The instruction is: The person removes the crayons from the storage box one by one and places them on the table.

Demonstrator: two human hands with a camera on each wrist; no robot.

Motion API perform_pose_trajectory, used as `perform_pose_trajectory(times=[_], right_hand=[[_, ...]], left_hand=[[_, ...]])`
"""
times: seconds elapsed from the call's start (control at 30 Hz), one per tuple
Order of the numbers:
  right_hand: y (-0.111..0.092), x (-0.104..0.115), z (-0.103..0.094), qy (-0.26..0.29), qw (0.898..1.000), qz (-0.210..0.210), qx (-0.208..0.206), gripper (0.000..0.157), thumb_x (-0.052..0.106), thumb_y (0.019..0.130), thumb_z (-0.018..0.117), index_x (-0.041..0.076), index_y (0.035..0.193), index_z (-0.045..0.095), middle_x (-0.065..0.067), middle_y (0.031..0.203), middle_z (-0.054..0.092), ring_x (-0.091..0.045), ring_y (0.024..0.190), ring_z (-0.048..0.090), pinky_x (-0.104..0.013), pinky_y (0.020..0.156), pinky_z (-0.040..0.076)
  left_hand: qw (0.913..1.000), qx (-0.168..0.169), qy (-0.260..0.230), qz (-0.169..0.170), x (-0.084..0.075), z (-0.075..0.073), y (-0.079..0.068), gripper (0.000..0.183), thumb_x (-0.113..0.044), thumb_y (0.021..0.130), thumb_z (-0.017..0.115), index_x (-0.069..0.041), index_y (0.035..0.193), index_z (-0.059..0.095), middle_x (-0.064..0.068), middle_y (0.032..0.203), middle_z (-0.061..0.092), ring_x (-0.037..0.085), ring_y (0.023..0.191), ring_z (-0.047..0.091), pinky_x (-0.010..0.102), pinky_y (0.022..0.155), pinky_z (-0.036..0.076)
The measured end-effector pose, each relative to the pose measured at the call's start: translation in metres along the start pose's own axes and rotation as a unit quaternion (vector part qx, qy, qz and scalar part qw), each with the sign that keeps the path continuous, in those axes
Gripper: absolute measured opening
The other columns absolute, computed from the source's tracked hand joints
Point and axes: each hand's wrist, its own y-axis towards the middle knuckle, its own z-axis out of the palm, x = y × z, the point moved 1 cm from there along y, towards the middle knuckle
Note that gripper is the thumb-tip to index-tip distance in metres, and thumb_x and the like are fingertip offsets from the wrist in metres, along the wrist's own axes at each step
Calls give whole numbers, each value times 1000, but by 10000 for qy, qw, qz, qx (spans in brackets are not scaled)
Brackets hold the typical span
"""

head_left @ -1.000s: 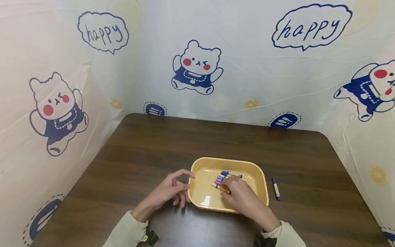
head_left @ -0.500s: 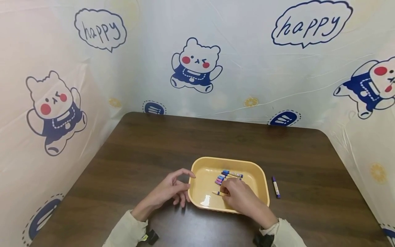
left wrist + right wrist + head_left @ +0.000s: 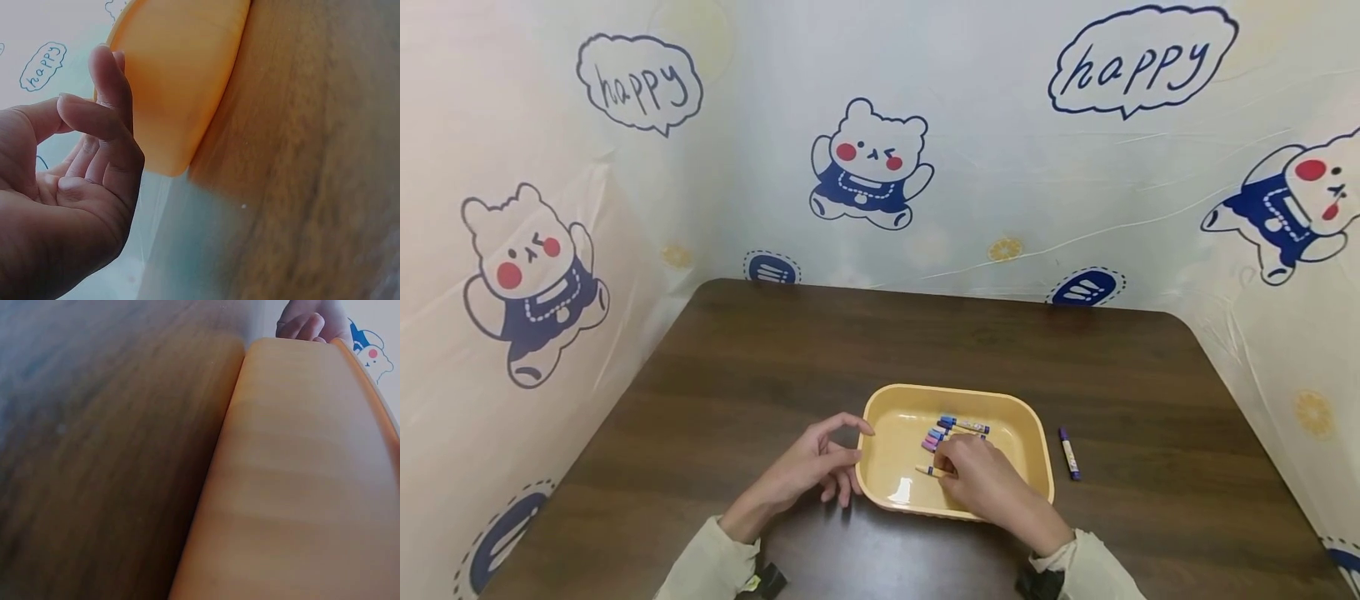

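A dark wood-grain table (image 3: pixel 820 342) bears a yellow tray (image 3: pixel 891 460) and, beside it, a purple-tipped crayon (image 3: pixel 1070 455).

On my feed I see a smooth, glossy plastic-looking tray (image 3: pixel 889 458), a wood-grained surface (image 3: pixel 805 350) with soft sheen, and matt cloth sleeves (image 3: pixel 711 562).

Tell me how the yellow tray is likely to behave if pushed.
The yellow tray would probably slide rather than tip, being wide and low on the flat table. Its walls look stiff, holding a smooth, even shape. The slim crayons lying inside might roll.
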Motion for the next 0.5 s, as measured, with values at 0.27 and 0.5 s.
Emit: perform_pose_trajectory(times=[0.27,0.5], right_hand=[[0,1,0,33,10000,-7,51,20,2,74,75,17,70,62,9,68,52,-5,64,45,-22,54,39],[-4,5,-3,-15,9997,-246,50,15,4,76,75,16,72,65,9,69,54,-4,64,46,-21,51,39]], left_hand=[[10000,4,-17,72,2,0,-2,36,-7,102,54,2,134,43,24,73,70,19,51,65,21,40,43],[10000,50,-13,34,2,1,-1,36,-6,102,53,3,135,42,24,73,70,19,51,65,20,40,43]])
